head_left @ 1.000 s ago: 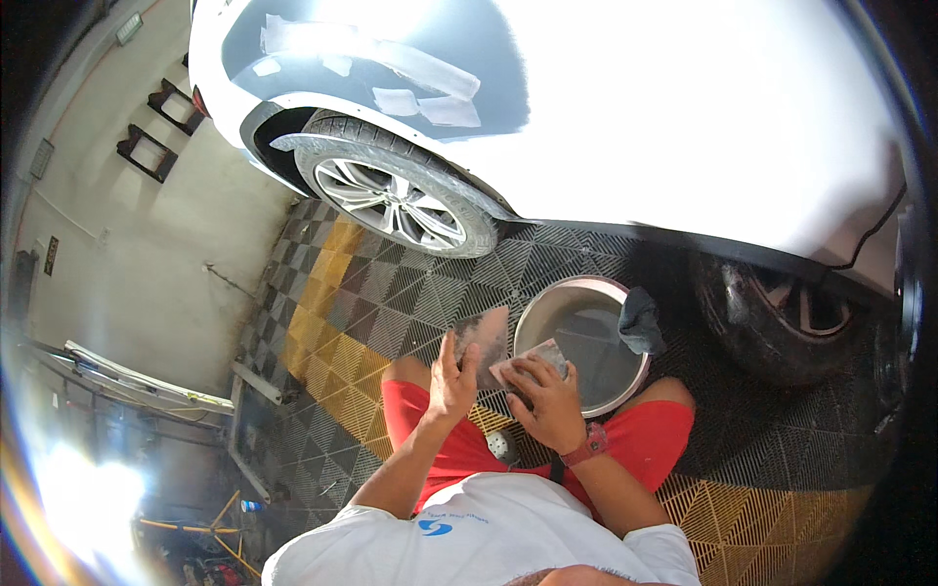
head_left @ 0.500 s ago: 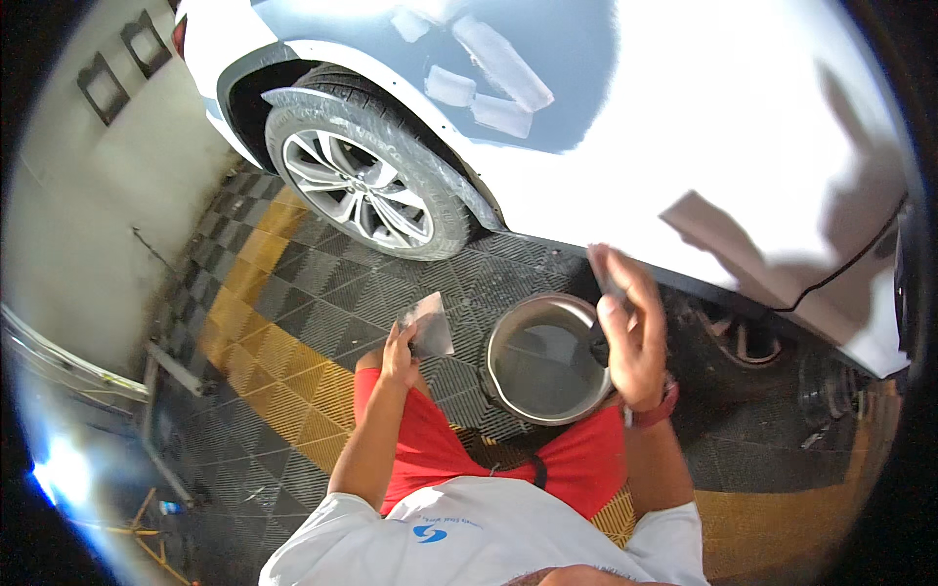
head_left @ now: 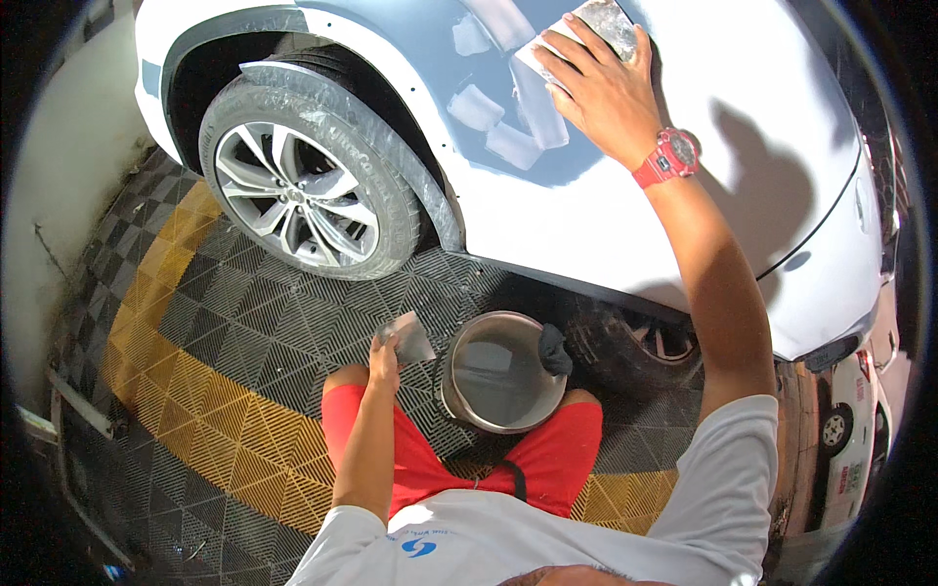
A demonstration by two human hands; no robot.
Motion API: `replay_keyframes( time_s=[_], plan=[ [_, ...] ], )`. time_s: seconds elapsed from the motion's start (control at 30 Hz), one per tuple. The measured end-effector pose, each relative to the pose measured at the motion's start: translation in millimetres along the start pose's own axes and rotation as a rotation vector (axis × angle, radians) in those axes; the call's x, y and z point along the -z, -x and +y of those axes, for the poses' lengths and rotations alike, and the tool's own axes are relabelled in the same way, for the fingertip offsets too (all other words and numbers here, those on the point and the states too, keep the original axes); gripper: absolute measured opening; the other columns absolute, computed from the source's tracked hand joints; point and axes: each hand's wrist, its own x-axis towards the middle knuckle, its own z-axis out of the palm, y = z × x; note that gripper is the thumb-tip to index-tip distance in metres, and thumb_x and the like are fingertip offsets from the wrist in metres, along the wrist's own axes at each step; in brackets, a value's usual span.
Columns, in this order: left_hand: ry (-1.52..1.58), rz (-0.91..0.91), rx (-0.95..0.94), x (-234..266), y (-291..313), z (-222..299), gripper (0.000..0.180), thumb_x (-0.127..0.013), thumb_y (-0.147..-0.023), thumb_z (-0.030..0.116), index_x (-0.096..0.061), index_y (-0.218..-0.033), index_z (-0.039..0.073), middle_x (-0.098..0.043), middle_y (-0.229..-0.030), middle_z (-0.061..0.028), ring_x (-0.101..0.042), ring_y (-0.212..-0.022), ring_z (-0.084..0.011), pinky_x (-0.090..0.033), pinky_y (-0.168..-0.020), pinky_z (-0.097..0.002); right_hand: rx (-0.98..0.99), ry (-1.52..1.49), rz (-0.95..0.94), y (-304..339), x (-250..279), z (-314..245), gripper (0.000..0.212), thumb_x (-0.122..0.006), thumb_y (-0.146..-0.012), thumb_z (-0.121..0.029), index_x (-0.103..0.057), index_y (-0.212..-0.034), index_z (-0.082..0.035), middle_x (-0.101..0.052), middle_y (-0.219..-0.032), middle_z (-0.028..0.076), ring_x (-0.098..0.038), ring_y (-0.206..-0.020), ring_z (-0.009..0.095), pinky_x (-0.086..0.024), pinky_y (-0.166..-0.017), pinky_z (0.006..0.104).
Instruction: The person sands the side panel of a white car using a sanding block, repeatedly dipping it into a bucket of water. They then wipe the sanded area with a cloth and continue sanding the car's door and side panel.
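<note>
My right hand (head_left: 608, 86), with a red watch (head_left: 672, 158) on its wrist, lies with spread fingers over a flat grey-white sanding block (head_left: 608, 27). The block rests against the car's rear side panel (head_left: 576, 210), on a grey area with pale filler patches (head_left: 514, 146). My left hand (head_left: 384, 359) is low near my left knee, its fingers closed on a thin grey square sheet (head_left: 410, 337); whether this is sandpaper or a spreader I cannot tell. Between my knees stands a metal bucket (head_left: 451, 376) of greyish water, with a dark cloth (head_left: 554, 350) over its right rim.
The car's rear wheel (head_left: 293, 195) is at the left, under the wheel arch. A second, dark tyre (head_left: 611, 342) lies below the sill, right of the bucket. Black and yellow tiles (head_left: 225, 420) cover the floor. A pale wall (head_left: 73, 195) rises at far left.
My right hand has moved up from beside the bucket onto the car panel. The left hand still holds the sheet. The view has shifted, showing more of the car's right side.
</note>
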Motion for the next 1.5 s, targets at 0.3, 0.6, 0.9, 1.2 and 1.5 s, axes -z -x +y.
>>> replay_keyframes(
  time_s=[0.3, 0.6, 0.9, 1.2, 1.5],
  plan=[
    [0.073, -0.031, -0.012, 29.2, -44.5, -13.7, 0.063, -0.063, -0.104, 0.027, -0.043, -0.163, 0.016, -0.058, -0.152, -0.0105, -0.056, -0.135, -0.0299, -0.049, -0.104, -0.048, 0.025, 0.099, -0.257, 6.7, 9.4, 8.1, 0.048, -0.07, -0.102, -0.038, -0.064, -0.149, -0.03, -0.058, -0.156, -0.008, -0.038, -0.158, 0.014, -0.022, -0.119, 0.0739],
    [0.082, -0.105, -0.021, 16.5, -24.2, 7.5, 0.078, -0.062, -0.105, 0.024, -0.026, -0.172, 0.007, -0.042, -0.169, -0.0192, -0.041, -0.154, -0.0382, -0.036, -0.121, -0.054, -0.093, -0.018, 0.007, -50.3, 11.9, 15.9, 0.042, -0.069, -0.1, -0.036, -0.069, -0.139, -0.023, -0.067, -0.141, -0.006, -0.057, -0.141, 0.018, -0.037, -0.109, 0.0611],
    [0.1, -0.08, -0.107, 32.6, -74.9, -23.4, 0.08, -0.063, -0.105, 0.025, -0.024, -0.173, 0.011, -0.051, -0.161, -0.0155, -0.05, -0.146, -0.0337, -0.041, -0.117, -0.0487, 0.064, 0.12, -0.269, 28.9, -3.3, -5.1, 0.057, -0.08, -0.091, -0.039, -0.067, -0.145, -0.025, -0.058, -0.154, -0.008, -0.038, -0.157, 0.016, -0.027, -0.117, 0.0713],
    [0.082, -0.121, -0.047, 29.7, -55.1, -11.8, 0.09, -0.063, -0.106, 0.029, -0.009, -0.175, 0.006, -0.033, -0.175, -0.0196, -0.035, -0.16, -0.0377, -0.029, -0.13, -0.0497, -0.028, 0.091, -0.082, -1.4, 25.9, 22.5, 0.053, -0.079, -0.093, -0.039, -0.068, -0.143, -0.025, -0.061, -0.152, -0.007, -0.045, -0.152, 0.017, -0.028, -0.116, 0.0714],
    [-0.004, 0.008, -0.012, 14.5, -37.8, -5.0, 0.081, -0.062, -0.106, 0.026, -0.022, -0.175, 0.014, -0.04, -0.17, -0.0178, -0.045, -0.151, -0.0381, -0.042, -0.117, -0.0538, -0.039, 0.143, -0.102, -29.3, -6.2, 21.9, 0.05, -0.074, -0.098, -0.041, -0.066, -0.145, -0.027, -0.061, -0.149, -0.01, -0.044, -0.153, 0.014, -0.03, -0.112, 0.0682]
  ],
)
